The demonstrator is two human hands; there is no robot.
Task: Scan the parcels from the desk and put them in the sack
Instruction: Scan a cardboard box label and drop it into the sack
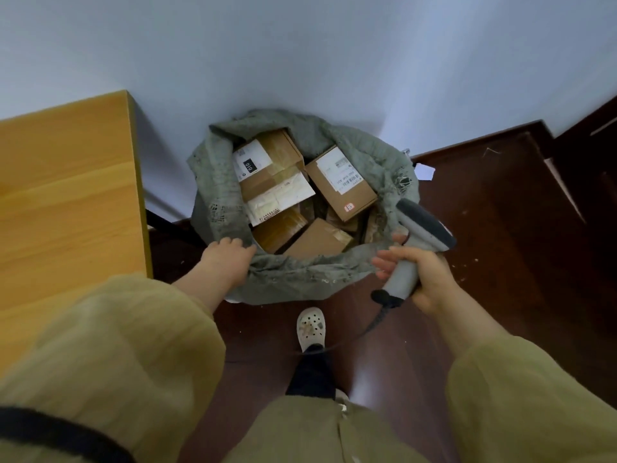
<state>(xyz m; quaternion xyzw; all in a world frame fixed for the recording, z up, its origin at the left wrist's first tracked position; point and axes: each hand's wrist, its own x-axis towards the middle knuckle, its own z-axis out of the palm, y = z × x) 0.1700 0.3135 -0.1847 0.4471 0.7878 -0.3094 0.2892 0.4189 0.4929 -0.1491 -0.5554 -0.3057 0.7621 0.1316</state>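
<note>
The left hand grips the grey sack by its rim at 8 o'clock, and cardboard parcels lie piled inside. At the sack's 4 o'clock, the right hand curls round the scanner handle. The desk stands at 9 o'clock.

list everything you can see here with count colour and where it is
sack: one, grey-green, open on the floor against the wall
parcels: at least five, brown cardboard, inside the sack
desk: one, light wood, left
scanner: one, grey, corded, held over the sack's right rim
paper scrap: one, white, floor right of the sack
shoe: one, white, floor nearer than the sack
left hand: one, grips the sack's near rim
right hand: one, holds the scanner
</note>
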